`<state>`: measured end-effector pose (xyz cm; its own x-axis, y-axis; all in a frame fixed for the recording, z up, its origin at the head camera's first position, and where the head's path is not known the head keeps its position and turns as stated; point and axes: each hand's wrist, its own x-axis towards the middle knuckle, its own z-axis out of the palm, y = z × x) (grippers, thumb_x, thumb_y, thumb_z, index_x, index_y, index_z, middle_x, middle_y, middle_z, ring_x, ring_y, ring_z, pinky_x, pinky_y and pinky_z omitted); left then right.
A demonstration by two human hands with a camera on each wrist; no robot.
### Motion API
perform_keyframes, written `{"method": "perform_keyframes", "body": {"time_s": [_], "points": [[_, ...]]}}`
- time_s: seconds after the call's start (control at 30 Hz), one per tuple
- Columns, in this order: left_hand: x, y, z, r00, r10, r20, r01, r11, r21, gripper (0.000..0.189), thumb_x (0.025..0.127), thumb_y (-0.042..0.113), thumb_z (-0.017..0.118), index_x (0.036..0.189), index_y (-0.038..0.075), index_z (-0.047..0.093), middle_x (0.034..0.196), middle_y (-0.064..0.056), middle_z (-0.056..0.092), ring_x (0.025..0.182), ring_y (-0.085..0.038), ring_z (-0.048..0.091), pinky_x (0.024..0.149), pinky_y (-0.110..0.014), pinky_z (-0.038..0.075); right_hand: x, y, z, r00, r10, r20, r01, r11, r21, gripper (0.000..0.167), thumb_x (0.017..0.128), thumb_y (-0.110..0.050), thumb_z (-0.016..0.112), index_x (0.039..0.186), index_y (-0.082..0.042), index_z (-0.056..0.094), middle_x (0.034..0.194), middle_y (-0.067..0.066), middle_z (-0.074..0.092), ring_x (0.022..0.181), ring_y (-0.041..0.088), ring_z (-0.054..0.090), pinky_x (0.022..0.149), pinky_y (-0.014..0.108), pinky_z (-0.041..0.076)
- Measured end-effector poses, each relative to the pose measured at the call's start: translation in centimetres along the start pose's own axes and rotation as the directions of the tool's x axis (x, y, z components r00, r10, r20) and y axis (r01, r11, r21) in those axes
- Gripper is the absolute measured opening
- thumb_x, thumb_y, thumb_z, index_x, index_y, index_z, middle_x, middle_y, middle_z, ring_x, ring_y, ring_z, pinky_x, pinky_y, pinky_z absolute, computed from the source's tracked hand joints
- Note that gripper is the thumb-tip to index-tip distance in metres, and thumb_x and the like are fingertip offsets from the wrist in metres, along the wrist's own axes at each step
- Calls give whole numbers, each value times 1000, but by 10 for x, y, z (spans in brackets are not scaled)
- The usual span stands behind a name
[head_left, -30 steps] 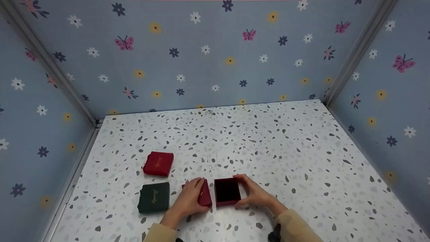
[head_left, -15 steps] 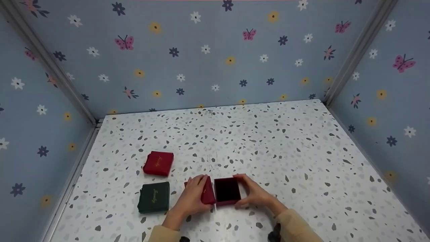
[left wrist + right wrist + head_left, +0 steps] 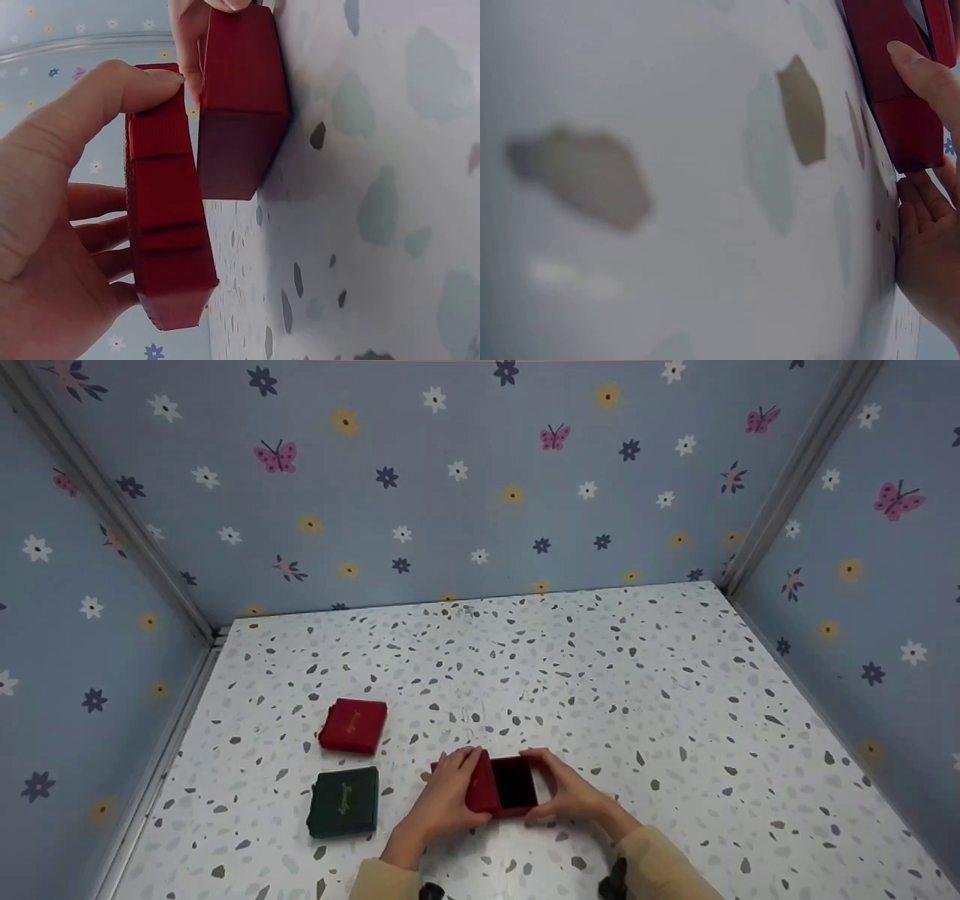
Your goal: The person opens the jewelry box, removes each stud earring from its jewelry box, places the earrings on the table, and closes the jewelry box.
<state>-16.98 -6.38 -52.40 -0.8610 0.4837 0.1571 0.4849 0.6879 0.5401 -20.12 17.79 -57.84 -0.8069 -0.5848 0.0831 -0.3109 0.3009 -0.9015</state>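
My right hand (image 3: pixel 566 789) holds the dark-lined red box base (image 3: pixel 514 781) on the table, thumb on its near side and fingers at the far corner. My left hand (image 3: pixel 446 791) grips the red lid (image 3: pixel 169 202) with its bow-like ribbon band, thumb on one edge and fingers behind. The lid is tilted and overlaps the left part of the base in the head view. In the left wrist view the lid hangs off the table beside the base (image 3: pixel 244 105). The right wrist view shows the right thumb pressed on the base's side (image 3: pixel 892 82).
To the left lie a closed red gift box (image 3: pixel 354 726) with gold lettering and a dark green box (image 3: pixel 343 802) nearer the front. All sit on a white speckled table (image 3: pixel 600 675), with flower-patterned walls (image 3: pixel 465 510) at the back and sides.
My left hand has lifted and tilted the lid and moved it right, from beside the base to over its left edge. The right hand and base have stayed in place.
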Motion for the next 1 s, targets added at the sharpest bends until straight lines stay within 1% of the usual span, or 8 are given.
{"method": "perform_keyframes", "body": {"time_s": [0.1, 0.23, 0.4, 0.6, 0.77, 0.87, 0.93, 1.0], "points": [[4, 3, 2, 1000, 27, -4, -27, 1000, 13, 89, 60, 29, 77, 130, -7, 35, 126, -19, 39, 118, -32, 36, 99, -50, 22, 0, 0, 0, 1000, 1, 1, -1, 1000, -18, 94, 55, -20, 84, 131, -8, 32, 124, 1, 46, 116, 17, 40, 100, 30, 25], [9, 7, 6, 999, 41, 7, -41, 999, 23, 90, 60, 31, 77, 130, -8, 35, 127, -20, 39, 118, -32, 37, 99, -50, 23, -1, 0, 0, 1000, -4, 2, 4, 999, -34, 92, 56, -21, 84, 131, -10, 32, 125, 1, 45, 117, 18, 39, 100, 32, 25], [14, 9, 10, 999, 46, 18, -47, 999, 17, 89, 61, 30, 77, 130, -8, 35, 126, -19, 39, 117, -31, 37, 99, -50, 23, -1, 1, -1, 1000, -6, 4, 7, 998, -57, 91, 57, -23, 83, 132, -11, 32, 126, 0, 44, 118, 17, 38, 100, 30, 25], [20, 13, 13, 998, 34, 52, -34, 999, 4, 90, 62, 30, 77, 132, -6, 33, 129, -18, 38, 119, -30, 35, 101, -48, 20, -1, 1, -2, 1000, -12, 7, 12, 997, -76, 89, 59, -21, 82, 132, -10, 32, 127, 1, 43, 119, 17, 37, 100, 29, 25], [23, 17, 14, 996, 22, 87, -22, 1000, -3, 92, 63, 29, 78, 134, -4, 31, 130, -17, 37, 121, -29, 34, 102, -46, 18, -2, -13, -1, 999, -34, 1, 34, 998, -56, 88, 59, -13, 82, 131, -3, 32, 127, 8, 42, 119, 23, 37, 100, 33, 26], [24, 19, 16, 995, 20, 99, -20, 1000, -1, 92, 63, 30, 78, 134, -4, 30, 130, -17, 37, 121, -29, 34, 102, -46, 18, -3, -24, -1, 1000, -19, -2, 19, 999, -46, 86, 59, -8, 81, 130, 0, 32, 127, 10, 42, 120, 26, 36, 100, 37, 25], [26, 21, 16, 995, 22, 100, -23, 1000, 2, 92, 62, 30, 78, 134, -5, 30, 130, -17, 37, 121, -29, 34, 102, -46, 19, -3, -21, -2, 1000, -12, -1, 12, 998, -61, 85, 60, -10, 81, 130, -3, 32, 128, 9, 42, 120, 23, 36, 100, 36, 26], [27, 22, 18, 995, 26, 101, -27, 1000, 4, 93, 62, 29, 78, 134, -6, 31, 130, -17, 38, 120, -28, 35, 102, -47, 19, -3, -14, -2, 1000, 13, 1, -13, 997, -74, 86, 61, -18, 81, 131, -9, 32, 129, 4, 41, 121, 19, 35, 100, 35, 25]]}}
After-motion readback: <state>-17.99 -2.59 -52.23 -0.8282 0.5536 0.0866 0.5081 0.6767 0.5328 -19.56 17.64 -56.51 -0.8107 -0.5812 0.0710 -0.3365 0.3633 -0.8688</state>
